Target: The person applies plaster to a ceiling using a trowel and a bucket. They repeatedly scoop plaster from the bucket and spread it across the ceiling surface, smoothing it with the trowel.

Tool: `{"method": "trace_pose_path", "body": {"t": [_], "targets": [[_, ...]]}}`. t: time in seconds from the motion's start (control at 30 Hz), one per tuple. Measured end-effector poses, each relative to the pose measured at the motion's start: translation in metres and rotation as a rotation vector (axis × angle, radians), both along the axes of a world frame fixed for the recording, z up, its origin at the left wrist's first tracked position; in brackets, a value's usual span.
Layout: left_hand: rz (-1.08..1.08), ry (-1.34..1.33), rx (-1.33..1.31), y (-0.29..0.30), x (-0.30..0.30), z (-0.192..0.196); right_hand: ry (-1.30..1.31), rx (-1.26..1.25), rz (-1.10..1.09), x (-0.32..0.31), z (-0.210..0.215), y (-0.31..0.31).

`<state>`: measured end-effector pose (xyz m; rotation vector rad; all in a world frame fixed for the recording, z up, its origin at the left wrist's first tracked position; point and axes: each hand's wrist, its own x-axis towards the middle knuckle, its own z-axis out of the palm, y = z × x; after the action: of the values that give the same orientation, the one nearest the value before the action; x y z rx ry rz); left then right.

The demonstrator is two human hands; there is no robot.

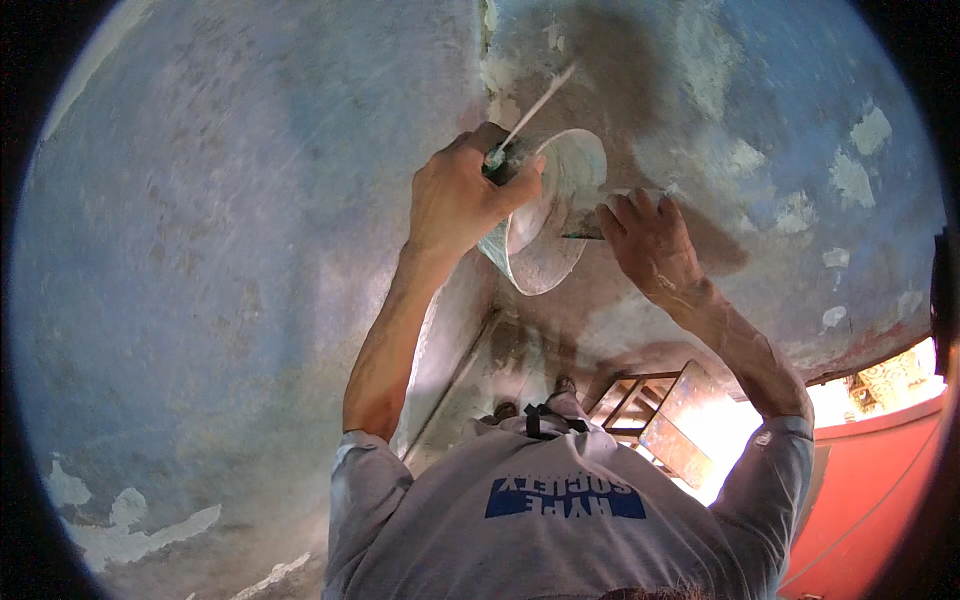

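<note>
My left hand [462, 195] is closed on a pale, whitish open container [560, 185] with a curved, flared rim. It is tilted so its mouth faces right, and its inside is smeared. A thin pale rod [537, 112] sticks out up and to the right from a dark greenish part by my left fingers. To the right of the container, my right hand [655, 250] has its fingers curled round a flat scraper. Only the scraper's thin dark edge [582, 237] shows, at the container's mouth; the rest is hidden by my fingers.
Worn blue-grey walls meet at a corner [487, 60] ahead. Whitish patches [853, 178] mark the right wall, with more at the lower left. Below stands a small wooden stool or table [680, 420]. A red-orange surface [870, 490] with a thin cord lies at the lower right.
</note>
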<state>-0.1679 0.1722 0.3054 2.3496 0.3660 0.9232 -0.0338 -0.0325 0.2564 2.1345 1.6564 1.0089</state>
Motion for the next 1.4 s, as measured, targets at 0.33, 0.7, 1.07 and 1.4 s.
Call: {"method": "trace_pose_path", "body": {"t": [0.33, 0.7, 1.07, 1.4], "targets": [[0.003, -0.055, 0.028, 0.004, 0.005, -0.013, -0.058, 0.035, 0.032, 0.01, -0.016, 0.01], [-0.054, -0.107, -0.176, 0.012, 0.013, -0.04, 0.358, 0.112, 0.124, 0.004, -0.03, 0.017], [-0.117, -0.37, -0.47, 0.002, 0.015, -0.068, 0.695, 0.752, 0.144, -0.017, -0.034, 0.065], [-0.216, -0.521, -0.723, 0.013, 0.012, -0.077, 0.788, 0.391, 0.246, -0.022, -0.007, 0.04]]}}
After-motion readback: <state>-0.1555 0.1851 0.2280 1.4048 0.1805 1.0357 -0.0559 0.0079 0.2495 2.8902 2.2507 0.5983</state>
